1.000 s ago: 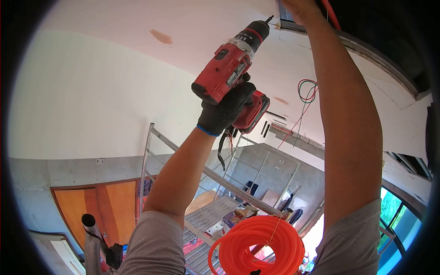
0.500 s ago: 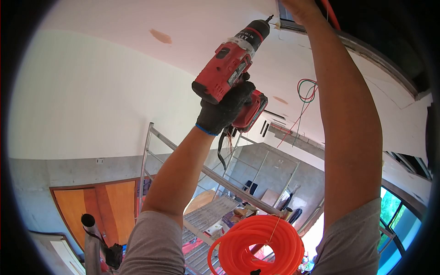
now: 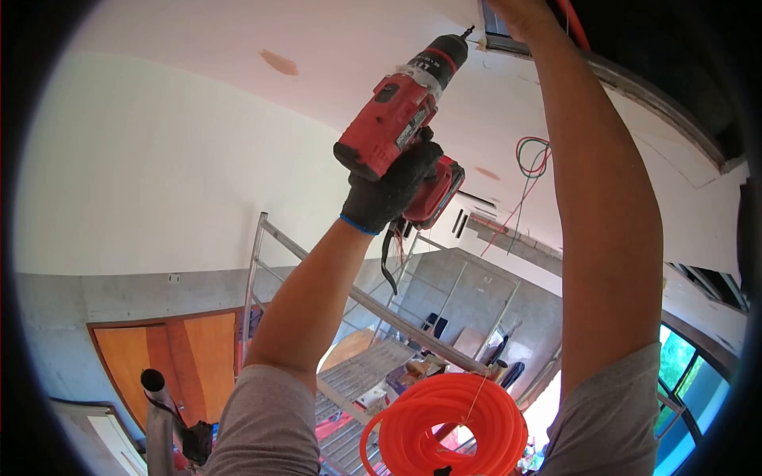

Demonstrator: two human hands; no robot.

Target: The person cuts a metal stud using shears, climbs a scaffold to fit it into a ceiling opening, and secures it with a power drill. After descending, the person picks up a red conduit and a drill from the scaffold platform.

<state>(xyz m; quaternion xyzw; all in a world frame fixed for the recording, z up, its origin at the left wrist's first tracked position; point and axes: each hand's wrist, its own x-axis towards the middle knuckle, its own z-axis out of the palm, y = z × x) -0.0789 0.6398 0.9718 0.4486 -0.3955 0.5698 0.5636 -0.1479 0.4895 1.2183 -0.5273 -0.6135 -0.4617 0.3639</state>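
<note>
In my left hand (image 3: 393,184), which wears a black glove with a blue cuff, is a red cordless drill (image 3: 389,119). My fingers are wrapped round its handle, and the drill tilts up to the right. Its bit (image 3: 468,32) points at the ceiling (image 3: 198,47), close to the edge of a ceiling opening (image 3: 635,87). My bare right hand (image 3: 520,14) is raised at that edge. Its fingers run out of the top of the view, so what they touch is hidden.
Below hangs an orange coil of hose (image 3: 397,428) by a metal scaffold rail (image 3: 381,313). A scaffold platform (image 3: 357,373) lies lower down. Red and green wires (image 3: 532,159) dangle from the ceiling. An upright pipe (image 3: 157,420) stands at lower left, before wooden doors (image 3: 202,349).
Almost nothing differs. The drill and the view have shifted by a tiny amount; both hands keep their places.
</note>
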